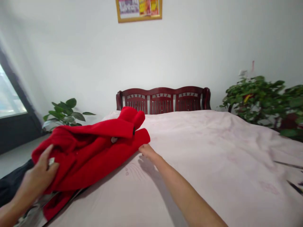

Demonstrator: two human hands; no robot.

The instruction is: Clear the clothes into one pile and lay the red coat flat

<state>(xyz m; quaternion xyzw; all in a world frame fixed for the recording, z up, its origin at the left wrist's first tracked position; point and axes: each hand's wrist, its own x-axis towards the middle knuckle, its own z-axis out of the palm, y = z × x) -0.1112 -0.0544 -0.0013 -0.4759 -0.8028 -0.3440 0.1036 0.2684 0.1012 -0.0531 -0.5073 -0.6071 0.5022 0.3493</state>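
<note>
The right hand (147, 150), near frame centre, is closed on the right edge of the red coat (94, 154). The left hand (42, 172), lower left, is set against the coat's left end, thumb and forefinger parted; whether cloth is gripped cannot be told. The coat is bunched between both hands, over the pale sheet (201, 164). Beyond, a dark headboard (162, 98) is seen above centre.
</note>
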